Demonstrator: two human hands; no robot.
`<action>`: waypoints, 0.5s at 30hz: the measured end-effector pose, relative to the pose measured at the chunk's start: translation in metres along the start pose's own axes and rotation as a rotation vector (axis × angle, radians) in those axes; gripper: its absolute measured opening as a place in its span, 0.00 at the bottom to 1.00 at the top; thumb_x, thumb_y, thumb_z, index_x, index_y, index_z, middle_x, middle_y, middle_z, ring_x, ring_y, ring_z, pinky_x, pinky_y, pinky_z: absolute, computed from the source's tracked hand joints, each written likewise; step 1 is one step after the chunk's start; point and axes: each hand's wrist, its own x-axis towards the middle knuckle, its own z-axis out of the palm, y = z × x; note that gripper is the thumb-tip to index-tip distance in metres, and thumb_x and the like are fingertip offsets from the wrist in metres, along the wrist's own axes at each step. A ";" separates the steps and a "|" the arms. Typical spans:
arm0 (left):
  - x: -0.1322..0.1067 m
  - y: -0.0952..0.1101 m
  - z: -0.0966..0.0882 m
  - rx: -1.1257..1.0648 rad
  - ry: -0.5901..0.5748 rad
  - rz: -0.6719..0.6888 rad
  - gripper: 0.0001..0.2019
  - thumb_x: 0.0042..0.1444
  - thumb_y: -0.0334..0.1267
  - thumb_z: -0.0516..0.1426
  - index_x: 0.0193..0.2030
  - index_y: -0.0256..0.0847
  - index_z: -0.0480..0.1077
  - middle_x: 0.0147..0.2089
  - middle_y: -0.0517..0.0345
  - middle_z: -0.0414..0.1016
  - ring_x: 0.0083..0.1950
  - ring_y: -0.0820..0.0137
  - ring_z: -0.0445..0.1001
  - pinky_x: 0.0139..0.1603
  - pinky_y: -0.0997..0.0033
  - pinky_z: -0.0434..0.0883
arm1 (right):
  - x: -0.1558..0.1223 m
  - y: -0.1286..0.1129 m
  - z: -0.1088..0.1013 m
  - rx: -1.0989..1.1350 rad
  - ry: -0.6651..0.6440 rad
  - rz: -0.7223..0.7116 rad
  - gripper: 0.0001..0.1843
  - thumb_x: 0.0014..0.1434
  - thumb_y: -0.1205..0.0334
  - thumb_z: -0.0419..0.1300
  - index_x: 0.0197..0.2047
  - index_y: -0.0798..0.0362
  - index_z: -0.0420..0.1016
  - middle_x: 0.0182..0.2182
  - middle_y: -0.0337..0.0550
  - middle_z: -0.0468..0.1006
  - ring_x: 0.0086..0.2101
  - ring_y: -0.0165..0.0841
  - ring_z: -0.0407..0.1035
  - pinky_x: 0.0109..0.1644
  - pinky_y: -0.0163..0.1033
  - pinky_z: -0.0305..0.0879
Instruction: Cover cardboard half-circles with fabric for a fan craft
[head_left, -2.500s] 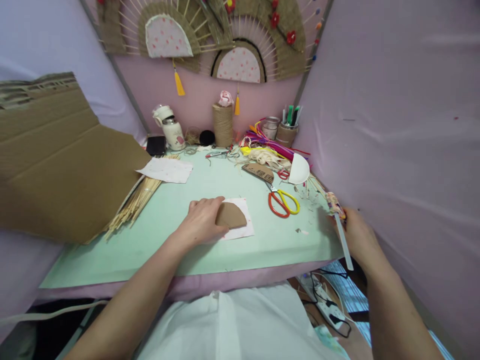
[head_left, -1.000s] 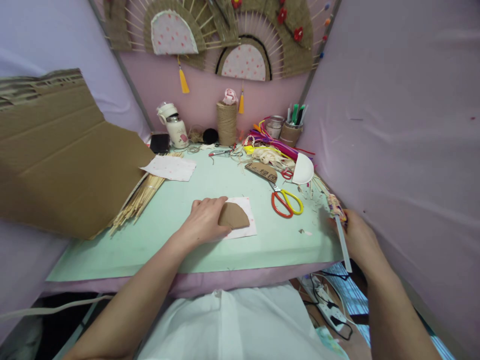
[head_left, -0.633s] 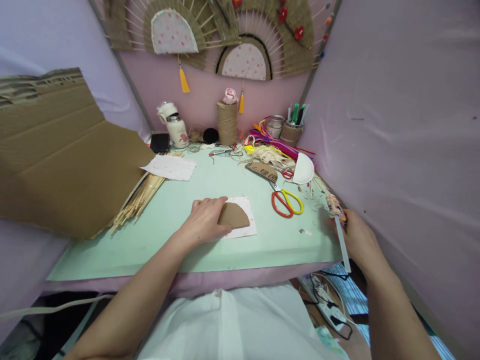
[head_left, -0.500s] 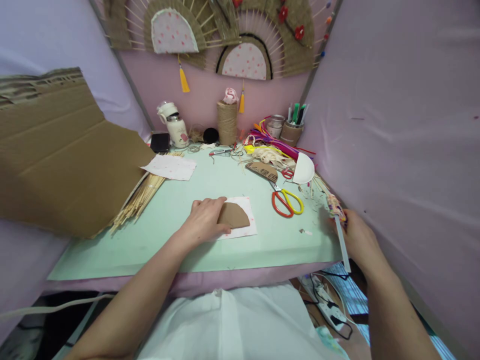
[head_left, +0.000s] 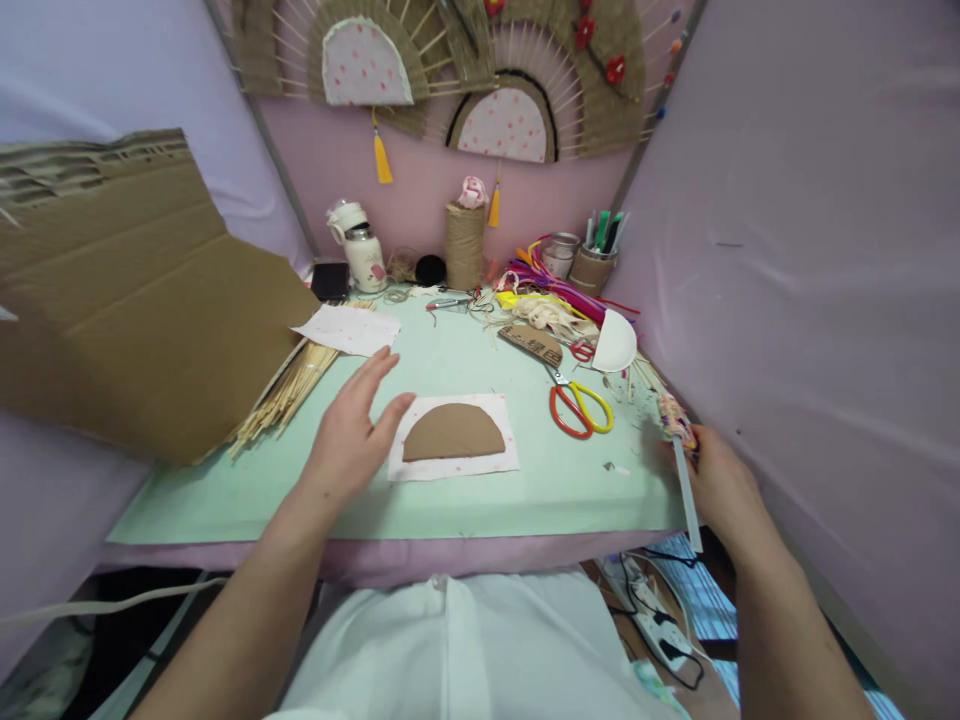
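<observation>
A brown cardboard half-circle [head_left: 454, 434] lies flat on a white, pink-dotted piece of fabric or paper [head_left: 498, 463] near the table's front. Just to its left hovers my left hand [head_left: 352, 425], fingers spread and holding nothing. At the right table edge my right hand [head_left: 718, 478] is closed on a glue gun [head_left: 676, 420] in a colourful patterned wrap. A pale glue stick [head_left: 688, 500] juts from the gun toward me. Scissors [head_left: 577, 407] with one red and one yellow handle rest to the right of the cardboard half-circle.
A large cardboard sheet [head_left: 150, 310] stands at the left beside thin sticks [head_left: 289, 390] and another dotted piece [head_left: 349, 328]. Behind are a bottle [head_left: 365, 258], twine spool [head_left: 464, 247], pen holder [head_left: 592, 268], printed cardboard [head_left: 534, 343] and white half-circle [head_left: 615, 342]. A power strip [head_left: 660, 625] lies below.
My left hand has let go of the cardboard half-circle and moved left and up, uncovering it. My right hand still holds the glue gun at the right edge. The view has shifted slightly.
</observation>
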 end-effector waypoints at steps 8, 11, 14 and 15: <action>-0.007 -0.007 0.001 0.012 -0.003 -0.058 0.23 0.66 0.45 0.42 0.64 0.41 0.61 0.68 0.52 0.63 0.68 0.65 0.60 0.69 0.60 0.57 | 0.001 -0.004 -0.002 -0.063 -0.083 0.052 0.20 0.64 0.52 0.46 0.51 0.57 0.66 0.45 0.59 0.76 0.45 0.48 0.72 0.38 0.41 0.62; -0.009 0.002 0.019 0.075 -0.247 0.045 0.28 0.65 0.47 0.43 0.69 0.38 0.52 0.73 0.48 0.50 0.73 0.64 0.49 0.71 0.57 0.50 | 0.001 -0.003 -0.001 -0.046 -0.082 0.046 0.21 0.64 0.52 0.47 0.52 0.57 0.66 0.46 0.58 0.76 0.44 0.48 0.72 0.38 0.41 0.62; -0.014 0.011 0.038 0.168 -0.512 0.205 0.40 0.60 0.56 0.50 0.72 0.36 0.43 0.75 0.43 0.37 0.75 0.59 0.36 0.72 0.53 0.44 | 0.001 0.000 0.002 -0.020 -0.057 0.028 0.21 0.63 0.52 0.48 0.52 0.56 0.66 0.45 0.58 0.76 0.43 0.48 0.72 0.38 0.41 0.63; -0.016 0.013 0.043 0.191 -0.561 0.243 0.44 0.57 0.60 0.52 0.72 0.36 0.42 0.75 0.41 0.35 0.75 0.57 0.34 0.72 0.52 0.43 | 0.002 0.001 0.003 -0.020 -0.052 0.026 0.21 0.63 0.53 0.48 0.52 0.56 0.67 0.45 0.58 0.76 0.43 0.48 0.72 0.38 0.41 0.63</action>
